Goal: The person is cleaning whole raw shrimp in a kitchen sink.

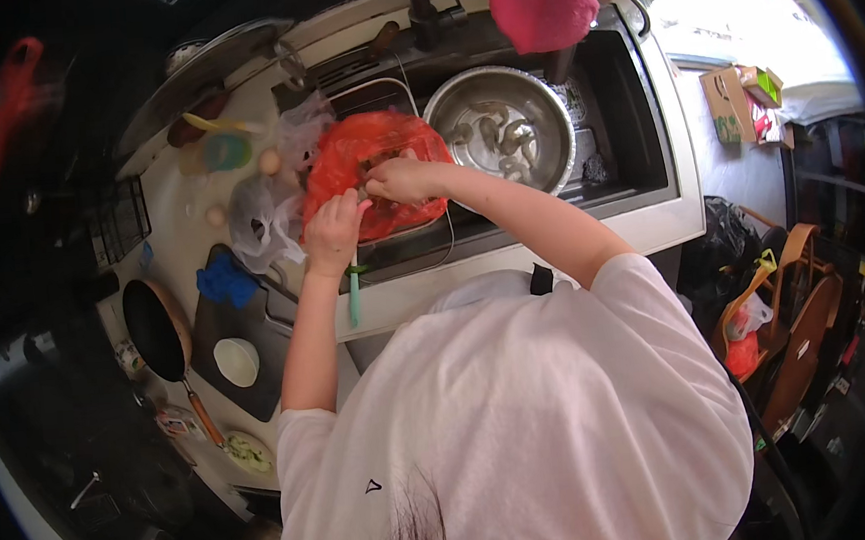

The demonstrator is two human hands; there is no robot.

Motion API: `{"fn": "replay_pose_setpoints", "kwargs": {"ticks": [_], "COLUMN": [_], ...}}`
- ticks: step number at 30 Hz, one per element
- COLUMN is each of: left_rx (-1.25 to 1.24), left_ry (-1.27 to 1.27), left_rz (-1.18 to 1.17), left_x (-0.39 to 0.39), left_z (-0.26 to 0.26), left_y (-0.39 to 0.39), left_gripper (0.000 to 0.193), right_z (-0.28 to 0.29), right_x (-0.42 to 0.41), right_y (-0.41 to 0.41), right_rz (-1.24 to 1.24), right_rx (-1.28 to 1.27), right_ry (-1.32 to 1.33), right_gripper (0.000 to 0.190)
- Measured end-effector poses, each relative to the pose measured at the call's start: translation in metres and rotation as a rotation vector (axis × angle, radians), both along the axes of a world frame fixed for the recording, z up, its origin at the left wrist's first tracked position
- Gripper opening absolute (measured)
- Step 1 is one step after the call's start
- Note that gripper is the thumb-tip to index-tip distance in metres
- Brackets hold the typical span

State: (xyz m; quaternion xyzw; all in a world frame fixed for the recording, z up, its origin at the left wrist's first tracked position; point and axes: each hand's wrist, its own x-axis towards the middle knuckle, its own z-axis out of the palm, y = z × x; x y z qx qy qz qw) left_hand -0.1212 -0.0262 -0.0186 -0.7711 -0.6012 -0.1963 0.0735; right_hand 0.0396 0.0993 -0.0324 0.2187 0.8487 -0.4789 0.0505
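My left hand [332, 228] and my right hand [401, 180] meet over an open red plastic bag [417, 132] at the left side of the sink. Their fingertips come together around something small and greyish that I cannot make out clearly. The bag's contents are mostly hidden by the hands and the bag's folds. Right of the bag, a round steel basin [471, 169] stands in the sink and holds several greyish peeled shrimp [494, 126]. Under my left hand, a knife or peeler with a mint-green handle [355, 302] lies near the counter's front edge.
Left of the bag are crumpled clear plastic bags [267, 221], eggs [216, 215] and a dark board [260, 391] bearing a blue cloth [226, 280] and a pale bowl [236, 362]. A frying pan [157, 331] stands farther left. A pink cloth [534, 7] hangs beside the faucet [422, 11].
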Motion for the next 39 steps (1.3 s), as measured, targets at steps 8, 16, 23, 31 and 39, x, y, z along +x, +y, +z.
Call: {"fn": "replay_pose_setpoints", "kwargs": {"ticks": [8,16,23,31,39], "left_rx": [-0.045,-0.374,-0.320,-0.418,-0.184], "left_ry": [0.078,-0.404,-0.554,-0.841,-0.694], "left_rz": [-0.014,0.188,0.325,0.528,0.434], "left_x": [-0.003,0.000,-0.004,0.044,0.061], "left_z": [0.005,-0.002,-0.026,0.020,0.016], "left_y": [0.003,0.009,0.011,0.022,0.020], "left_gripper": [0.030,0.024,0.023,0.022,0.020], "right_z": [-0.027,-0.031,-0.022,-0.007,-0.008], "right_x": [0.001,-0.001,-0.003,0.004,0.012], "right_y": [0.011,0.011,-0.003,-0.019,-0.029], "right_rz": [0.086,-0.124,-0.355,-0.587,-0.642], "right_rx": [0.170,0.403,0.050,-0.375,-0.347], "right_ry": [-0.096,-0.099,0.319,0.579,0.655], "right_gripper": [0.034,0.040,0.040,0.029,0.022]}}
